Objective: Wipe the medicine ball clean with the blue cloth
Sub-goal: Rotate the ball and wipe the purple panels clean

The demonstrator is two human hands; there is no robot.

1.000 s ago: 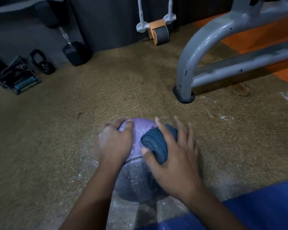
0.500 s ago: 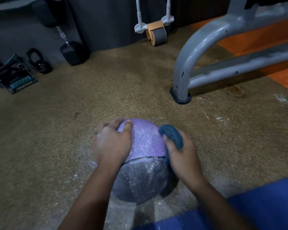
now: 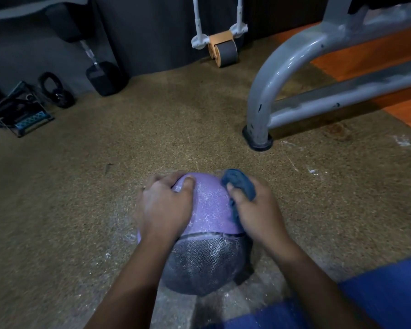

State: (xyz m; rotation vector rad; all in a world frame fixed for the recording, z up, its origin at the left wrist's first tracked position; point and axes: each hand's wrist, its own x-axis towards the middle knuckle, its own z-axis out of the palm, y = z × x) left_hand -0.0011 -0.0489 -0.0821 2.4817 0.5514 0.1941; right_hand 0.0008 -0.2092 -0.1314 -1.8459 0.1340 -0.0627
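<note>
A purple and grey medicine ball (image 3: 207,210) with a textured skin sits on the brown speckled floor in front of me. My left hand (image 3: 164,205) lies over its upper left side, fingers curled onto the purple half. My right hand (image 3: 256,210) grips a bunched blue cloth (image 3: 240,186) and holds it against the ball's upper right side. Part of the cloth hangs down between my palm and the ball.
A grey metal machine frame (image 3: 261,96) stands on the floor at the right. An ab roller (image 3: 223,48), a dumbbell (image 3: 102,77), a small kettlebell (image 3: 57,91) and a flat device (image 3: 22,115) lie along the dark back wall. White dust marks the floor around the ball.
My right hand has slid the cloth from the top of the ball round to its right side and has closed round the cloth. My left hand has stayed in place.
</note>
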